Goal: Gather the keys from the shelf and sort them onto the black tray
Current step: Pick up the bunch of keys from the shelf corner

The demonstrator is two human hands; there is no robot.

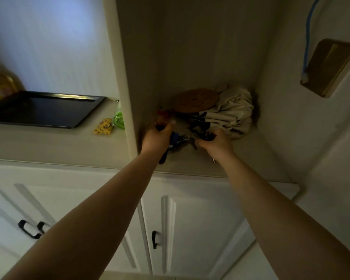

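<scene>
Both my hands reach into a dim shelf alcove (190, 164). My left hand (157, 136) is closed on a bunch of keys with a blue tag and a dark strap (173, 138) hanging below it. My right hand (215, 141) grips another dark bunch of keys (207, 136) lying on the shelf floor. Between the hands a small pile of keys and rings (187, 138) rests on the shelf. The black tray (42, 110) lies on the counter to the left, outside the alcove, with nothing on it that I can see.
Behind the keys sit a round cork mat (196, 100) and a bunched white cloth bag (232, 112). A yellow packet (103, 126) and a green item (118, 118) lie by the tray. White cupboard doors with black handles (31, 229) are below. A blue cable (307, 37) hangs on the right wall.
</scene>
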